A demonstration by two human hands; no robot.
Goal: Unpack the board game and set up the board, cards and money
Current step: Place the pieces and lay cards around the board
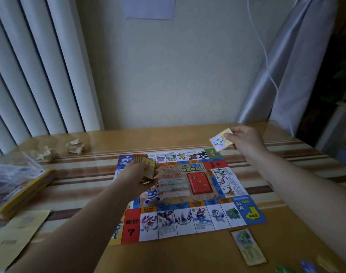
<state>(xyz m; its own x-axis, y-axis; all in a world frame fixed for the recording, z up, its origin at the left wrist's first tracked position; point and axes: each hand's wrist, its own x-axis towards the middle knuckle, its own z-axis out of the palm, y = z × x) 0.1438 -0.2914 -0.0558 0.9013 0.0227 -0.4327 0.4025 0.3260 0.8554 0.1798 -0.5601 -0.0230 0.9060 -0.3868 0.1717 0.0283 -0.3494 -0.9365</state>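
The colourful game board (pixel 187 196) lies unfolded on the table, with a red card stack (pixel 199 183) on its centre. Over the board's far left part, my left hand (pixel 136 175) grips a fanned stack of yellow cards (pixel 147 167). My right hand (pixel 244 139) is raised beyond the board's far right corner and pinches a single card (pixel 220 139) with a shiny picture. One card (pixel 247 246) lies flat on the table near the board's front right corner.
The yellow game box (pixel 18 190) with clear bags in it stands at the left edge. Folded paper sheets (pixel 16 233) lie in front of it. Two crumpled paper balls (pixel 75 146) sit at the back left. Small coloured pieces (pixel 306 266) show at the bottom right.
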